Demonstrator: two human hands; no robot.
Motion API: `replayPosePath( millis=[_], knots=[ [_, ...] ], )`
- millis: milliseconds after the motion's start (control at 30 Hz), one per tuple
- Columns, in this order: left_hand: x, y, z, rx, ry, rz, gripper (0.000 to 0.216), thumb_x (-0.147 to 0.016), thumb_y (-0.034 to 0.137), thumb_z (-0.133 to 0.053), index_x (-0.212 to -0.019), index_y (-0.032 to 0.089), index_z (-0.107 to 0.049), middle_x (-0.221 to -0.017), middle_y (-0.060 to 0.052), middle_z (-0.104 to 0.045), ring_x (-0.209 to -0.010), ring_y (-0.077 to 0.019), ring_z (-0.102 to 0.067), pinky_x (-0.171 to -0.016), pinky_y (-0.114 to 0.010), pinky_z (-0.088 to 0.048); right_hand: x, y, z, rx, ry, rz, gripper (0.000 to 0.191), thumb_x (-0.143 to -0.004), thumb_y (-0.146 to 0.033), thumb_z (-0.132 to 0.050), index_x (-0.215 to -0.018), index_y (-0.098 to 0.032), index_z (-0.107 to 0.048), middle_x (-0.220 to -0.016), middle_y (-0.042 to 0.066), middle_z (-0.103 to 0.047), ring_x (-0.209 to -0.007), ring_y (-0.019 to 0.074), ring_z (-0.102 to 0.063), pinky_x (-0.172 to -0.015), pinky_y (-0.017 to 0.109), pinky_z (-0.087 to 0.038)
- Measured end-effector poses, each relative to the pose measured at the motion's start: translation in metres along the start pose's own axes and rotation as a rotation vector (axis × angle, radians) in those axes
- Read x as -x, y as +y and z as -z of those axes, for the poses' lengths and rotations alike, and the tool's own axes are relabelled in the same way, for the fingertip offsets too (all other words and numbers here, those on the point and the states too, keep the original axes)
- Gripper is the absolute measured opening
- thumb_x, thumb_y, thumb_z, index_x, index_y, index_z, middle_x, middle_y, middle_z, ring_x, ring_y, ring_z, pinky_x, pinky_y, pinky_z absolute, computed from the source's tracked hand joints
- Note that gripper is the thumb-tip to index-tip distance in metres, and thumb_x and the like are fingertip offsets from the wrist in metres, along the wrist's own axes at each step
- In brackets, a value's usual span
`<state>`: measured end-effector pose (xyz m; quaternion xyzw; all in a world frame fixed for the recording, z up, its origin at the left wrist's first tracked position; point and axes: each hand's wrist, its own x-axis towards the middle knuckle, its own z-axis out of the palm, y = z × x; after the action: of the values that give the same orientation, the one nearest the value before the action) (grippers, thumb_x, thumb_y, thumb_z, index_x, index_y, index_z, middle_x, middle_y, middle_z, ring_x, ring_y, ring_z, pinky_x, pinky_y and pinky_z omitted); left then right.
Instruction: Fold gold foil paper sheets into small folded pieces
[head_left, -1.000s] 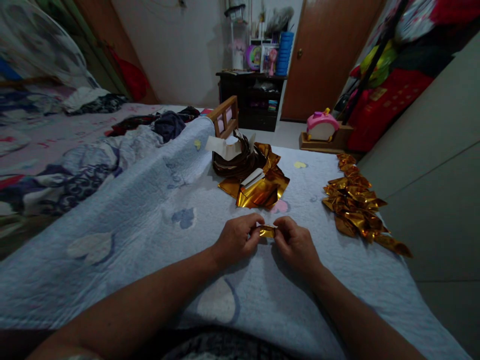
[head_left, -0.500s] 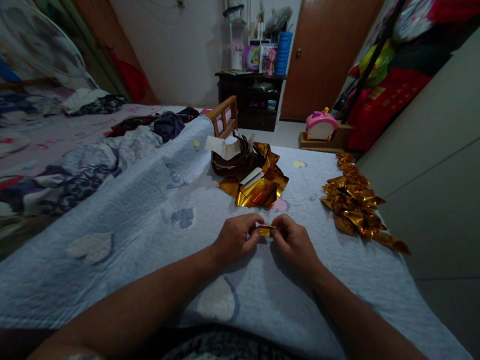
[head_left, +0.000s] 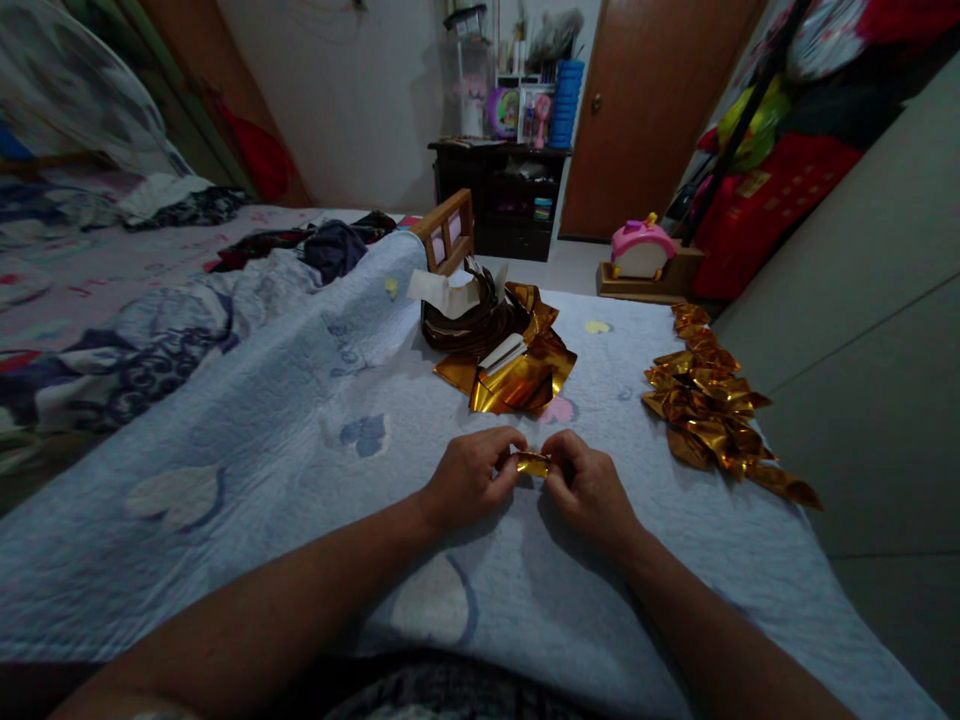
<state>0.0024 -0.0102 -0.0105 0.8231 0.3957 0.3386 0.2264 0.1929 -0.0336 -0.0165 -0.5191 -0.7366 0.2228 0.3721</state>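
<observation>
A small folded piece of gold foil paper (head_left: pixel 533 464) is stretched between my two hands, just above the bed. My left hand (head_left: pixel 474 472) pinches its left end between thumb and fingers. At the other end my right hand (head_left: pixel 587 482) grips it in the same way. Beyond my hands lie loose gold foil sheets (head_left: pixel 517 385), with a small white folded stack (head_left: pixel 502 353) on top. A brown roll of stacked paper (head_left: pixel 465 325) with white flaps sits behind them. Off to the right is a heap of folded gold foil pieces (head_left: pixel 709 410).
A pale blue quilt (head_left: pixel 300 500) with heart shapes covers the bed. A wooden bed rail (head_left: pixel 450 232) stands at its far edge. Rumpled clothes and bedding (head_left: pixel 187 320) lie at left. A pink toy (head_left: pixel 643 248) rests near the door, and a pale cabinet (head_left: pixel 862 380) borders the right.
The foil piece between my fingers now bows slightly and shows more of its shiny face. My hands keep nearly the same place and grip.
</observation>
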Motion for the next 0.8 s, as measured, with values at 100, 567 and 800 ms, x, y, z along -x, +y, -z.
replayPosePath(
  millis=[100,567,800],
  knots=[
    [-0.0011,0.0002,0.0005,0.009,-0.033,0.01,0.013,-0.086,0.013,-0.053,-0.093,0.017,-0.064,-0.074,0.0,-0.065,-0.062,-0.0127,-0.056,-0.062,-0.025,-0.04,-0.0003,-0.0012,0.0006,-0.014,0.005,0.021,0.015,-0.078,-0.013,-0.048,-0.087,-0.019,-0.058,-0.062,-0.003,-0.057,-0.051,0.0119,-0.049,-0.053,0.023,-0.036],
    [-0.0008,0.0029,0.0046,0.04,-0.07,0.057,0.017,-0.085,0.012,-0.055,-0.095,0.018,-0.067,-0.073,0.001,-0.066,-0.06,-0.0124,-0.056,-0.062,-0.024,-0.041,-0.0003,-0.0012,0.0024,-0.004,-0.019,-0.06,0.011,-0.076,-0.014,-0.05,-0.082,-0.02,-0.056,-0.06,-0.004,-0.055,-0.051,0.0126,-0.05,-0.054,0.023,-0.035],
    [0.0003,0.0002,0.0008,0.027,-0.066,-0.015,0.018,-0.084,0.012,-0.053,-0.095,0.017,-0.066,-0.074,-0.001,-0.067,-0.063,-0.0133,-0.057,-0.064,-0.024,-0.043,-0.0011,-0.0019,-0.0016,0.015,-0.01,-0.059,0.009,-0.079,-0.017,-0.05,-0.083,-0.02,-0.057,-0.06,-0.003,-0.055,-0.052,0.0133,-0.049,-0.055,0.025,-0.034]
  ],
)
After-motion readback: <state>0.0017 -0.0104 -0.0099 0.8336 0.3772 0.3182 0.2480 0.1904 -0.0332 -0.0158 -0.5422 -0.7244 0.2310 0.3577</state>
